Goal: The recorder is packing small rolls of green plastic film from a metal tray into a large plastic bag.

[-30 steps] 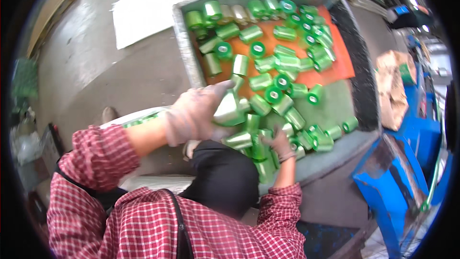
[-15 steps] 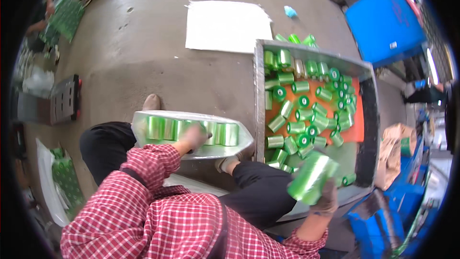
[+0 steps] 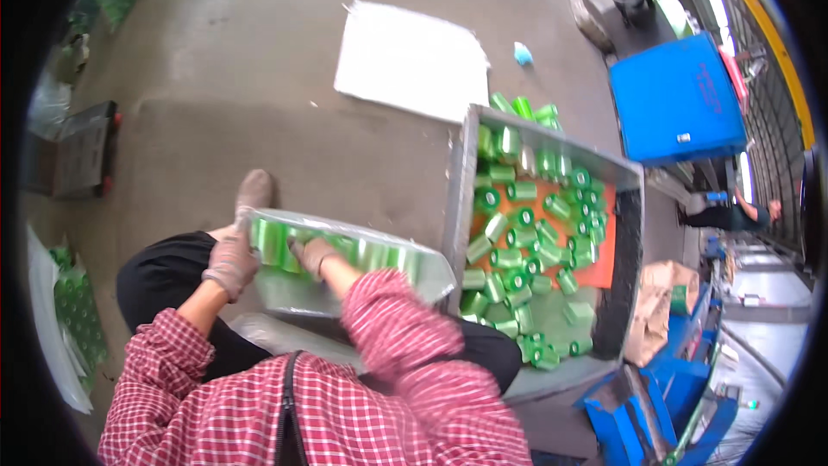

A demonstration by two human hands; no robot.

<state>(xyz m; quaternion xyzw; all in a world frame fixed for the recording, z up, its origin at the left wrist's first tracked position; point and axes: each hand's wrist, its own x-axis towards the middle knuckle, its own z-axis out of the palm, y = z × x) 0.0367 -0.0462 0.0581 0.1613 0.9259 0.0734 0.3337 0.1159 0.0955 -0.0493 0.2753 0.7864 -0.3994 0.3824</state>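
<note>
Green dotted packaging (image 3: 73, 315) lies at the far left, next to white sheeting (image 3: 47, 306). Above it sits a dark, boxy item (image 3: 84, 151) with red details. A beige shoe (image 3: 254, 188) rests on the grey floor (image 3: 190, 147) near the left knee.

The left hand (image 3: 231, 263), gloved, is at the left end of a clear plastic bag (image 3: 297, 293); whether its fingers pinch the film cannot be told. Within the bag, green rolls (image 3: 371, 255) stand side by side in a row. The right hand (image 3: 315, 255), also gloved, reaches into the bag with fingers bent at the rolls toward its left end. Motion blur obscures that hand; a firm grip cannot be confirmed. Both forearms emerge from red-and-white checked sleeves.

Beyond the bag, a white sheet (image 3: 414, 60) lies flat on the floor. To the right of the bag stands a grey tub (image 3: 461, 194) holding many loose green rolls (image 3: 509, 259), some upright and others on their sides, partly over an orange sheet (image 3: 597, 274). Further right are a blue box (image 3: 677, 99) and crumpled brown paper (image 3: 657, 311). A person in dark clothing (image 3: 724, 217) is visible in the background at far right.
</note>
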